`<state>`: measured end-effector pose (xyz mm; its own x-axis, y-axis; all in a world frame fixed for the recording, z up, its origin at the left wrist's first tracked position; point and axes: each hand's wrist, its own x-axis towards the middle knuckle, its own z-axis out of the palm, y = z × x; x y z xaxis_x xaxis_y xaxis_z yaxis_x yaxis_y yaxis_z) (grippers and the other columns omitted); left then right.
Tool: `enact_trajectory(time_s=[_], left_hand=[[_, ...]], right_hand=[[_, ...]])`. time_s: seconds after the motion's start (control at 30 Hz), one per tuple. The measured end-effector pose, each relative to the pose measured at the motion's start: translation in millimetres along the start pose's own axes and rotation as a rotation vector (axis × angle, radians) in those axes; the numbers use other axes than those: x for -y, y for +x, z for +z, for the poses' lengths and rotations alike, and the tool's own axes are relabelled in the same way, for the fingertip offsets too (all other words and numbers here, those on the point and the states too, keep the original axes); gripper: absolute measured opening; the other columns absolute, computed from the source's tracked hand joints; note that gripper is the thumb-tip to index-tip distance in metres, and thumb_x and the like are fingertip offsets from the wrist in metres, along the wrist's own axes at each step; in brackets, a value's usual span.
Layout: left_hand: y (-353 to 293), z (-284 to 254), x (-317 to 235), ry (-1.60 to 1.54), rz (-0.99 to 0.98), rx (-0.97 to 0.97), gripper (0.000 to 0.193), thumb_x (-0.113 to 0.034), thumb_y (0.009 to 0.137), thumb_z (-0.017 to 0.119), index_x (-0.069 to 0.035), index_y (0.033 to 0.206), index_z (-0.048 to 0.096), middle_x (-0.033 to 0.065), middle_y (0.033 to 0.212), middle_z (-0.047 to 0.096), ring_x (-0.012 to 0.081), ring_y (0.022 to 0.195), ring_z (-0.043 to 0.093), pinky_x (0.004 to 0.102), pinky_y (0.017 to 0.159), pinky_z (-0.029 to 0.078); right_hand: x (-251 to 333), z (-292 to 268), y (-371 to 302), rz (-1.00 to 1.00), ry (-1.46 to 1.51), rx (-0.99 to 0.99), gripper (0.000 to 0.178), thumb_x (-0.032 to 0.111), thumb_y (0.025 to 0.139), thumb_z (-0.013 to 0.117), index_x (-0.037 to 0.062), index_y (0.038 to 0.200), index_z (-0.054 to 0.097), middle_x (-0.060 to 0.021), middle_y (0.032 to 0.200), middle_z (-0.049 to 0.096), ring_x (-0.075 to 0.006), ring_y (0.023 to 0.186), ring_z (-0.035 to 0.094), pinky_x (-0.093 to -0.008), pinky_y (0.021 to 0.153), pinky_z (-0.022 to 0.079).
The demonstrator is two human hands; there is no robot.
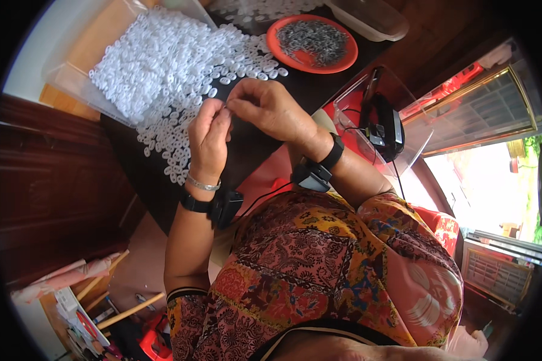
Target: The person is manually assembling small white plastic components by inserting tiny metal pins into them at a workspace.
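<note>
My left hand (209,143) and my right hand (273,109) meet over the dark table, fingertips pressed together. Both pinch at the same spot, and whatever is between the fingers is too small or too covered to make out. Just beyond and to the left lies a large heap of small white oval plastic pieces (156,60), each with openings in it. Loose ones (174,138) spread beside my left hand. An orange-red plate (273,45) past my right hand holds many tiny grey metal parts (313,41).
The heap spills from a clear plastic bin (72,75) at the far left. A pale plastic tray (376,21) stands at the far right. Right of my arm, a clear box (412,144) holds a black device (391,129) with cables. Dark wooden panelling (48,174) borders the left side.
</note>
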<state>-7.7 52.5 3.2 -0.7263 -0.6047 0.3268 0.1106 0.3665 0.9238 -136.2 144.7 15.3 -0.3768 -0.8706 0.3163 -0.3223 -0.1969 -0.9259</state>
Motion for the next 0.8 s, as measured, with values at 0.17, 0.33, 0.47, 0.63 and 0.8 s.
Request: enact_trajectory(time_s=[0.17,0.33,0.47,0.63,0.8], left_hand=[[2,2,-1,-0.108,-0.073,0.036,0.017,-0.019,0.091,0.05,-0.005,0.081,0.053,-0.0035,0.062,0.047,0.0038,0.053,0.04,0.0194,0.046,0.032],[3,-2,2,-0.13,-0.131,-0.032,0.016,-0.017,0.089,0.049,-0.006,0.078,0.052,-0.0024,0.061,0.047,0.0042,0.051,0.04,0.0191,0.045,0.031],[6,-6,0,-0.218,-0.181,-0.064,0.016,-0.016,0.087,0.048,-0.007,0.074,0.05,-0.0013,0.059,0.046,0.0052,0.047,0.038,0.0193,0.044,0.031],[7,-6,0,-0.233,-0.234,-0.065,0.016,-0.016,0.085,0.047,-0.007,0.073,0.05,-0.0009,0.058,0.046,0.0058,0.045,0.038,0.0198,0.042,0.03],[7,-6,1,-0.223,-0.26,0.0,0.017,-0.017,0.085,0.048,-0.006,0.072,0.05,-0.0008,0.056,0.045,0.0059,0.044,0.037,0.0204,0.041,0.029]], right_hand=[[2,-3,-4,-0.028,-0.112,-0.053,0.017,0.015,0.083,0.06,0.0002,0.09,0.061,-0.0071,0.075,0.064,-0.0122,0.068,0.059,-0.0262,0.062,0.048],[2,-23,5,-0.283,-0.392,-0.052,0.013,0.013,0.079,0.064,0.002,0.087,0.063,-0.0098,0.076,0.064,-0.0192,0.069,0.064,-0.0285,0.062,0.049],[-19,-85,35,-0.199,-0.723,-0.147,0.015,0.018,0.079,0.061,0.0058,0.086,0.065,-0.0137,0.076,0.064,-0.03,0.07,0.062,-0.0362,0.063,0.048],[-60,-154,69,-0.088,-1.014,0.037,0.022,0.025,0.076,0.055,0.0063,0.082,0.066,-0.0129,0.076,0.063,-0.0302,0.073,0.061,-0.0388,0.067,0.047],[-66,-136,80,-0.051,-1.188,0.188,0.021,0.021,0.077,0.05,0.0072,0.081,0.065,-0.0137,0.079,0.063,-0.0332,0.077,0.061,-0.0426,0.069,0.047]])
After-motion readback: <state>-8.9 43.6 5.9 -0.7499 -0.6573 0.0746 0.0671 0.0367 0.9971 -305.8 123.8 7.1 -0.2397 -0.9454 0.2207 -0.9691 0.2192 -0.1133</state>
